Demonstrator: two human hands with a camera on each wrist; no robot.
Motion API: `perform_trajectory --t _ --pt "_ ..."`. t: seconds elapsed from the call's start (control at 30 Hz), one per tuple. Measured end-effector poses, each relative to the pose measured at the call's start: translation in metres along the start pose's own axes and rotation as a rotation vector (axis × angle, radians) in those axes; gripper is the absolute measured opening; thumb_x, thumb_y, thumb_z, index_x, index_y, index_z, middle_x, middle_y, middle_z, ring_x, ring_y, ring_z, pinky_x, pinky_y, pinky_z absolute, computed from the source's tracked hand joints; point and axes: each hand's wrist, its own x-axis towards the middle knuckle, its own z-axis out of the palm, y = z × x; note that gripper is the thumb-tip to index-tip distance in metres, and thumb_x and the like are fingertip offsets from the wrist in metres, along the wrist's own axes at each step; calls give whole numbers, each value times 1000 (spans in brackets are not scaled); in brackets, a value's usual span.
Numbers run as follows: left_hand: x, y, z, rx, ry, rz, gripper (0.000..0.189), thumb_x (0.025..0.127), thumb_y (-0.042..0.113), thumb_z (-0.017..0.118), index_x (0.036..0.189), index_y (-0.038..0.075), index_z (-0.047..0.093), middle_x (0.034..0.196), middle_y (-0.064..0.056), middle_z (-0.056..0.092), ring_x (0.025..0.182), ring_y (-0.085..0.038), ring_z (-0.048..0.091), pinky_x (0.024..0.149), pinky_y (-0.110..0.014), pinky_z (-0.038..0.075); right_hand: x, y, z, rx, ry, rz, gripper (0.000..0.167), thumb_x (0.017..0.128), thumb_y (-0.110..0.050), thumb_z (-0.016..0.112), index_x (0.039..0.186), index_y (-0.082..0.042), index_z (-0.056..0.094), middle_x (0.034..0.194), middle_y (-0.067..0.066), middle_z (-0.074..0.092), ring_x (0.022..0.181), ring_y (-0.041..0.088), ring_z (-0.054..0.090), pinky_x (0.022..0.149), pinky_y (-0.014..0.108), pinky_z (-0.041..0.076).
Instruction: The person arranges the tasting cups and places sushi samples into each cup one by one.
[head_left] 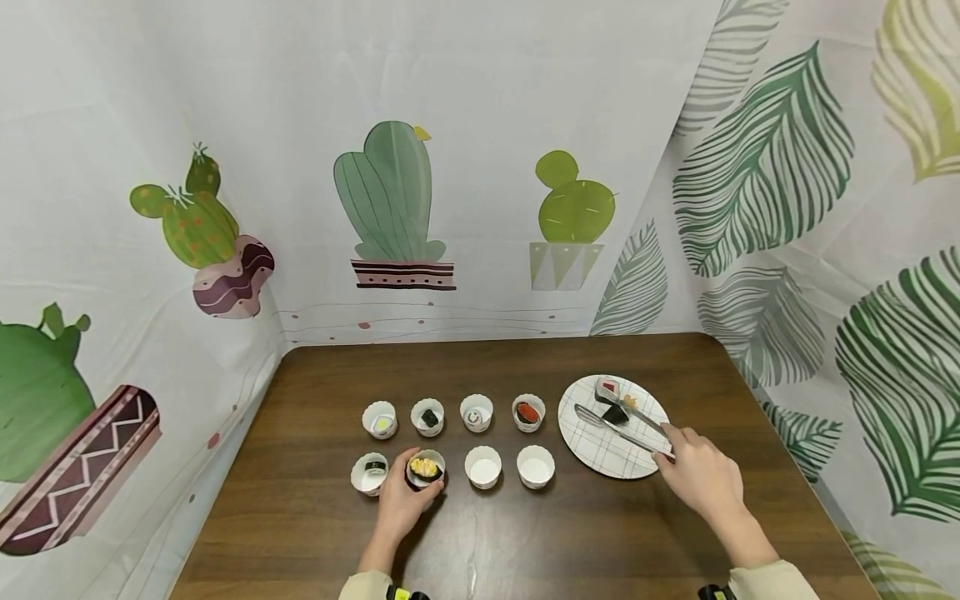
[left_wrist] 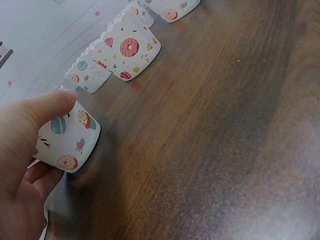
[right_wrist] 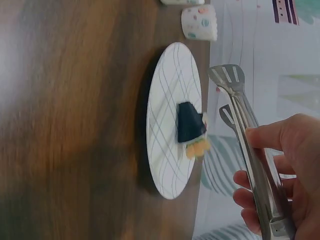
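Observation:
My left hand (head_left: 399, 504) grips a small printed paper cup (left_wrist: 70, 135), thumb on one side and fingers on the other. Inside that cup lies a dark sushi piece with yellow topping (head_left: 425, 468). In my right hand (head_left: 707, 475) are metal tongs (right_wrist: 250, 145) with slotted tips, their arms spread apart. They reach over a round white plate (head_left: 592, 454) with thin crossing lines. On the plate, a black-wrapped triangular piece (right_wrist: 190, 122) lies close to a red-and-white sushi piece (head_left: 608, 388) and a small orange-topped piece (head_left: 631, 402).
More scalloped paper cups stand in two rows left of the plate. The back row includes one with red-topped sushi (head_left: 528, 412). In front, two cups (head_left: 483, 467) show bare white insides. A patterned curtain (head_left: 480, 317) hangs behind the brown table (head_left: 315, 517).

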Motion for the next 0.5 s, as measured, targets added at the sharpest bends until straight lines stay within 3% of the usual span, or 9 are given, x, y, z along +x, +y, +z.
perform_trajectory --t 0.3,0.5 --pt "0 -2 2 -5 4 -8 68 62 19 84 121 6 54 112 -11 62 104 -27 58 88 -45 43 7 22 -6 -7 -12 9 44 71 -20 70 110 -1 60 94 21 64 74 40 61 52 51 46" --pt "0 -1 1 -10 -13 -24 68 63 20 84 122 6 53 114 -12 62 106 -28 57 89 -45 42 14 31 -8 -11 -86 43 43 75 -21 67 112 1 59 97 24 62 72 40 60 51 50 45"
